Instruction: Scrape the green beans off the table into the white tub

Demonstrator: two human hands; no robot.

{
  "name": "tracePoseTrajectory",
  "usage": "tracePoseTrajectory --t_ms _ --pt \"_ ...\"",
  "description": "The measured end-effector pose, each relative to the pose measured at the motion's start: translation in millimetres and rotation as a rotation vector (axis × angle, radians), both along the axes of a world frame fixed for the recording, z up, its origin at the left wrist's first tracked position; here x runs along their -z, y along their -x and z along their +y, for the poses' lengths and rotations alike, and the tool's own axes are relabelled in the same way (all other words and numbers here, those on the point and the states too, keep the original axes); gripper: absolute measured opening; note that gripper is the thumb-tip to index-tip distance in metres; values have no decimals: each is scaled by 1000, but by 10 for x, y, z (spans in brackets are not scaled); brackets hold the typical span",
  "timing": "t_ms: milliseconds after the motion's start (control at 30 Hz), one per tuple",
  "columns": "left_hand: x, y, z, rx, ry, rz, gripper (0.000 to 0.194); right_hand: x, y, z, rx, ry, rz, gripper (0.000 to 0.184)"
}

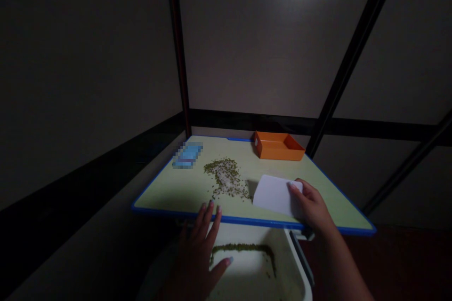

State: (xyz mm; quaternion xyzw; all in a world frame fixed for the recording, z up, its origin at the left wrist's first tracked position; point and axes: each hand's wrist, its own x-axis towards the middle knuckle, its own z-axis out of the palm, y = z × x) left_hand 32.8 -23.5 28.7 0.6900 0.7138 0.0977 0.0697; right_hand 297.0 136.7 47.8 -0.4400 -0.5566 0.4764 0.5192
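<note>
In my right hand (310,204) is a white flat card-like scraper (275,195), pinched at its right end with the thumb on top. Its left edge is close to a scattered heap of small green and whitish grains (226,176) on the pale yellow-green board (180,188). My left hand (203,244) has its fingers spread, with the fingertips at the board's blue front edge, and holds nothing. Below that hand sits a white tub (247,268), with a line of green grains along its inner far and right sides.
An orange open tray (280,148) stands at the board's back right. A blurred blue flat object (188,155) lies at the back left. Walls with dark strips close in behind and to the left. The tub has a dark handle (302,256) on its right side.
</note>
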Motion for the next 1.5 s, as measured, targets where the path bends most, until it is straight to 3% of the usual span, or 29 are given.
tracePoseTrajectory --t_ms 267,467,633,800,1067,1500 --pt "7 -1 -17 29 -61 22 82 21 -14 14 47 13 51 48" --pt "114 29 -8 39 -128 63 79 2 -28 41 240 -71 143 40" --pt "280 88 37 55 -245 118 78 -25 -20 81 391 -214 50 42" --pt "365 139 93 78 -315 159 79 -33 -27 118 268 -299 2 31" --pt "374 135 118 70 -325 186 78 -44 -20 109 54 -247 -51 27" --pt "386 144 111 74 -353 173 79 -54 -22 104 57 -304 -139 25"
